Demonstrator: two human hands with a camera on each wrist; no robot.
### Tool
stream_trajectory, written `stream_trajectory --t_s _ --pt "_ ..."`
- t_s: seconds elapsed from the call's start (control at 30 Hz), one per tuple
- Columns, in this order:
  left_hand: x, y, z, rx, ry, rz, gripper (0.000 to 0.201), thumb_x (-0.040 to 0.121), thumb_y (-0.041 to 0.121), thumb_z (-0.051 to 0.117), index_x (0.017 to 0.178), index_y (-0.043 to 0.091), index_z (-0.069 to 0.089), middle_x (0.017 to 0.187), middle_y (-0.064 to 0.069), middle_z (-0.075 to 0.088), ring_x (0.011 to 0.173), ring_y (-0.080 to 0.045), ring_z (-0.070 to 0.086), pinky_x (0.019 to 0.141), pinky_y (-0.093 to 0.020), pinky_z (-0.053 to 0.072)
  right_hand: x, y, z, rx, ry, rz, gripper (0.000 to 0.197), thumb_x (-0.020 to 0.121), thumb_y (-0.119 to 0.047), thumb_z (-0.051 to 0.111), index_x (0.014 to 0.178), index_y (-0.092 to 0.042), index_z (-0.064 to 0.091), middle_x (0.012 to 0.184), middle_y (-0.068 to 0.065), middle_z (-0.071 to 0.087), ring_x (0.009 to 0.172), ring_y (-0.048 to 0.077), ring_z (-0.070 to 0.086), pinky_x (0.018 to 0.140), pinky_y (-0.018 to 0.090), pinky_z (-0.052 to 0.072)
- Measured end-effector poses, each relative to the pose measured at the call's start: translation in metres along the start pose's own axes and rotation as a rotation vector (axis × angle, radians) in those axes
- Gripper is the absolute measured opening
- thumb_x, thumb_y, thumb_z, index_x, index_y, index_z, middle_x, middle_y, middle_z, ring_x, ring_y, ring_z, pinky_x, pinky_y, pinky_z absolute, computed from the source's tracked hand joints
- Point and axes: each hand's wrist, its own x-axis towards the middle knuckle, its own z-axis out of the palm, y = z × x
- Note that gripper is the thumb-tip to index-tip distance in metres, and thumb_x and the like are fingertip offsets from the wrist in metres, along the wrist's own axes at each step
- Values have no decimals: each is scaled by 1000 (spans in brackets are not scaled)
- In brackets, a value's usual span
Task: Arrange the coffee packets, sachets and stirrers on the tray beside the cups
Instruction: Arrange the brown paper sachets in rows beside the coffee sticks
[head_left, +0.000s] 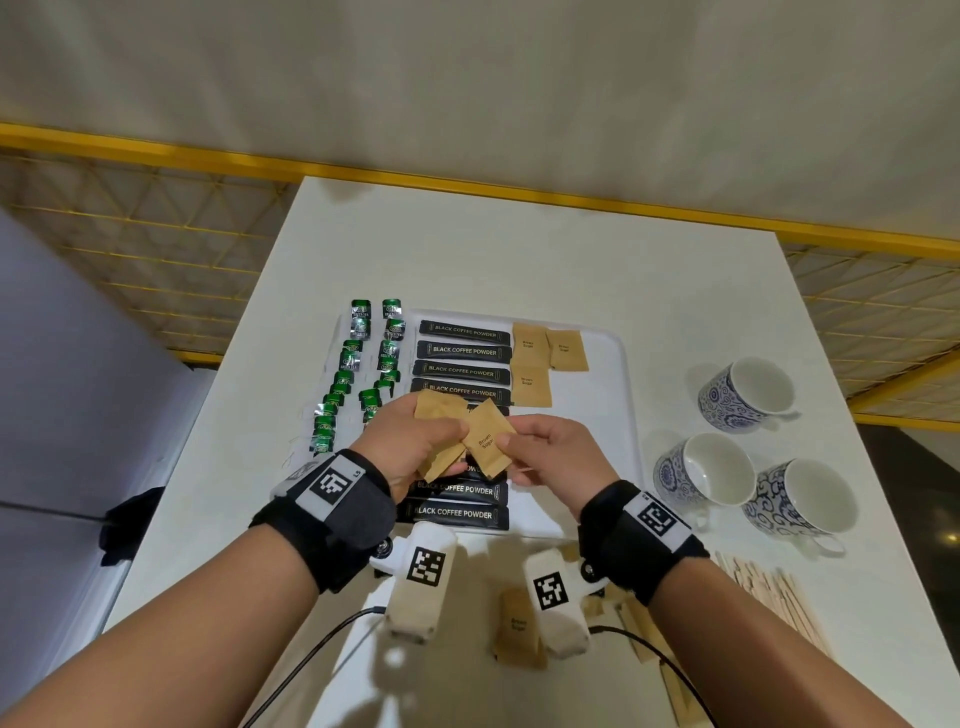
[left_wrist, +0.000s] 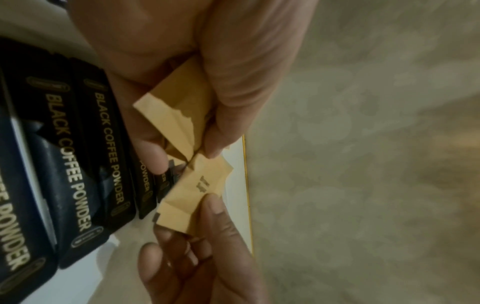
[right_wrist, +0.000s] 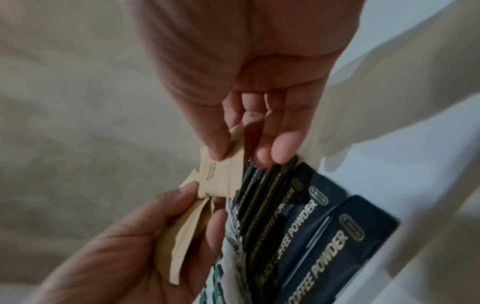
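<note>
Over the white tray (head_left: 613, 364) my left hand (head_left: 415, 447) grips a small stack of brown sugar sachets (head_left: 439, 415). My right hand (head_left: 540, 447) pinches one brown sugar sachet (head_left: 488, 444) between thumb and fingers, its corner touching the left hand's stack. The left wrist view shows the stack (left_wrist: 179, 115) and the single sachet (left_wrist: 192, 191); the right wrist view shows the sachet (right_wrist: 221, 176). Black coffee packets (head_left: 462, 353) lie in a column on the tray. Three brown sachets (head_left: 530, 384) lie beside them. Wooden stirrers (head_left: 769, 597) lie on the table at the lower right.
Green tea bags (head_left: 353, 374) lie in two rows left of the tray. Three blue-patterned cups (head_left: 748, 395) stand right of the tray. Another brown sachet (head_left: 517, 623) lies on the table near me. A yellow mesh railing (head_left: 130, 249) runs behind the white table (head_left: 467, 249).
</note>
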Motion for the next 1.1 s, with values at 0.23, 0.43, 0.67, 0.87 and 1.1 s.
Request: stream_trajectory --t_s 0.23,0.43,0.67,0.87,1.1 --pt "3 1 0 -62 7 -1 17 86 1 63 101 8 60 93 -16 65 76 -24 66 63 -33 59 11 -11 -18 -155 180 -64 7 88 -19 65 89 -15 71 82 4 65 68 15 55 58 22 47" --pt "6 1 -4 -112 -37 -92 22 89 0 57 110 6 57 99 -19 65 82 -27 67 65 -36 60 43 -11 -55 -46 538 9 11 91 -17 60 93 -16 70 67 4 60 56 16 52 51 23 46" --pt "8 -1 -4 -96 -46 -113 27 88 -1 56 115 3 54 107 -24 63 86 -29 67 65 -35 60 71 -5 -70 -276 582 15 14 88 -24 61 91 -18 73 87 -2 70 82 18 64 74 25 45" --pt "8 -1 -6 -104 -51 -117 25 89 -2 55 113 4 55 106 -24 63 85 -29 67 66 -36 60 73 -6 -68 -420 573 46 13 88 -29 60 94 -20 68 90 -5 66 83 15 59 72 23 41" --pt "9 -2 -7 -102 -53 -122 25 89 -2 55 113 4 55 105 -22 63 85 -28 67 66 -35 60 73 -4 -68 -491 561 66 30 88 -30 62 115 -20 58 113 -3 60 86 12 49 76 23 37"
